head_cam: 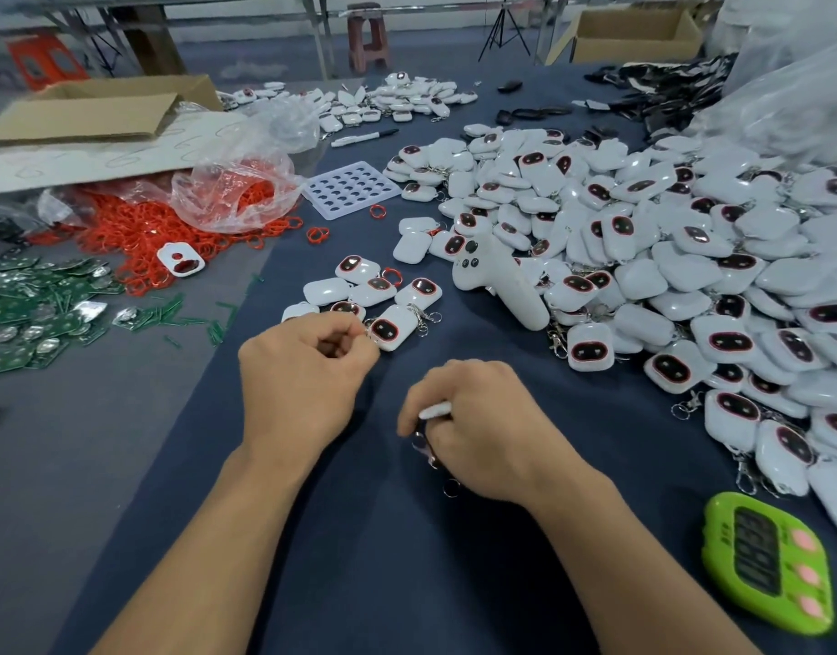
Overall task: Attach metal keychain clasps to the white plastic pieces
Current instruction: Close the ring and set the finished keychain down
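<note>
Dark-blue cloth-covered table (407,583) under heaped white plastic pieces (667,257), red rings (142,234), green circuit boards (43,314), green timer (766,564).

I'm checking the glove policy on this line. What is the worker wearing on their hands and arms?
Nothing visible. The left hand and right hand are ungloved, both forearms are bare to the frame's edge with no sleeve in view, and no watch or bracelet shows.
</note>
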A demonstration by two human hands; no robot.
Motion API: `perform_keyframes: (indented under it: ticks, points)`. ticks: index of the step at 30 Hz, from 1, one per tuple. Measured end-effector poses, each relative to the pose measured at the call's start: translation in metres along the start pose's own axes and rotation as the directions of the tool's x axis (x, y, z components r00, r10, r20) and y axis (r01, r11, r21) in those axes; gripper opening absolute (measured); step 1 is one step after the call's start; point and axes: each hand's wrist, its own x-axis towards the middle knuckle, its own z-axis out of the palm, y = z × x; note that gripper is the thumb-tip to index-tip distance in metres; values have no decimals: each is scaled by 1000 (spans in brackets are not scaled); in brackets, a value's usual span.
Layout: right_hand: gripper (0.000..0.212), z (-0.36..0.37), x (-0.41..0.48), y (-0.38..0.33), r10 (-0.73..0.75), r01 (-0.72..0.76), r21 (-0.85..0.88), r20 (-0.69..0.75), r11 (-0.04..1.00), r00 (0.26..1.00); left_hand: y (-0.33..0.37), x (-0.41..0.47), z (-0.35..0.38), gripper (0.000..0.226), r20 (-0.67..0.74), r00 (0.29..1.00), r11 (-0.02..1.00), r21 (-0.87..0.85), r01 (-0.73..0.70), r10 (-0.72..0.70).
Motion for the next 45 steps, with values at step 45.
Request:
perform_keyframes:
  ticks: [45]
  points:
    - [19,-6,3,21,106,-67,148,-274,987,956,9,-11,14,9,515,856,946,251,-205,49]
